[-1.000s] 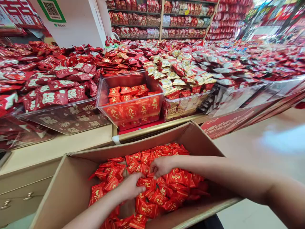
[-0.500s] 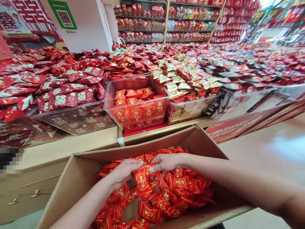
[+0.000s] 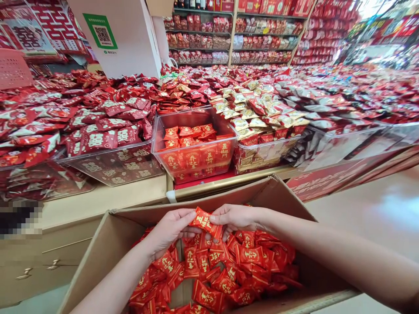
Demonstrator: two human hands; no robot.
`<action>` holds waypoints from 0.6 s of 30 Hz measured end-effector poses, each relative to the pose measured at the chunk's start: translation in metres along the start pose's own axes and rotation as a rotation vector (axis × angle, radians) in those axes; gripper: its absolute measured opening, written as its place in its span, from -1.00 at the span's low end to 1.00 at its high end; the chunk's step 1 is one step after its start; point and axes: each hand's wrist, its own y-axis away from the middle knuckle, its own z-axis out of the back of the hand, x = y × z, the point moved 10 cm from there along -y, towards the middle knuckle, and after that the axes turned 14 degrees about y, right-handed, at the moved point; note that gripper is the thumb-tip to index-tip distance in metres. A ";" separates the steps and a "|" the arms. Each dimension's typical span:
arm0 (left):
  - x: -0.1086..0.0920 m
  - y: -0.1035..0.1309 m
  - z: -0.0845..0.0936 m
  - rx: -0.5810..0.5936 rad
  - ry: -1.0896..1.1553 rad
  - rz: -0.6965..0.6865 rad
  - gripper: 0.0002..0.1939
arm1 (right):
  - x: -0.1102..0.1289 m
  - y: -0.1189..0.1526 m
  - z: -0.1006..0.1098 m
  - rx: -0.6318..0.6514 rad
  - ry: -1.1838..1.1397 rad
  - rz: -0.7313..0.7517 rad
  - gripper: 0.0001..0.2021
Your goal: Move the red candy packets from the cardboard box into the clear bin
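Red packet (image 3: 203, 220) raised since earlier, reading 五福臨門, pinched between both hands (image 3: 172, 227) (image 3: 238, 216), DURIAN-labelled packets (image 3: 266, 138) behind

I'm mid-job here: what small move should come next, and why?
Probably lift the small red wrapped packet with gold characters toward the clear plastic bin: the left hand and right hand pinch it above the open brown cardboard box, and the bin holds similar packets with room below its rim.
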 end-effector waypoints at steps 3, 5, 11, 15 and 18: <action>0.000 -0.002 0.007 -0.079 -0.133 -0.040 -0.71 | -0.008 -0.003 0.003 -0.022 0.095 -0.021 -0.60; -0.002 -0.003 0.018 -0.161 -0.247 -0.081 -0.76 | -0.020 -0.006 0.004 -0.026 0.265 -0.057 -0.63; 0.002 -0.008 0.049 -0.307 -0.525 -0.114 -0.82 | -0.064 -0.014 -0.003 0.013 1.047 -0.221 -0.76; 0.019 -0.014 0.047 -0.263 -0.599 -0.097 -0.76 | -0.085 -0.017 -0.036 0.095 1.243 -0.193 -0.69; 0.030 -0.016 0.035 -0.173 -0.601 -0.121 -0.72 | -0.080 -0.019 -0.052 -0.007 1.420 -0.043 -0.73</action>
